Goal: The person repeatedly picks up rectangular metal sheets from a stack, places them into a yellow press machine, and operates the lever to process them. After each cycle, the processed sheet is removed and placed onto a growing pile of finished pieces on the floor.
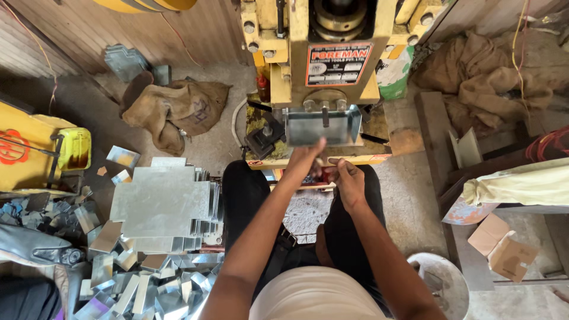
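A bent sheet-metal piece (323,126) with upturned side flanges sits under the ram of a yellow press machine (314,53). My left hand (303,159) reaches forward and touches the piece's near edge with its fingertips. Close beside it, my right hand (348,178) is curled around a small red object (328,173), whose shape I cannot make out. Both hands hover above my knees in front of the press bed.
A stack of flat cross-shaped metal blanks (161,204) lies at my left, with several shiny offcuts (148,284) heaped below it. Burlap sacks (175,109) lie on the floor, a wooden bench (456,172) and cardboard scraps (502,246) at right, a white bucket (441,278) by my right leg.
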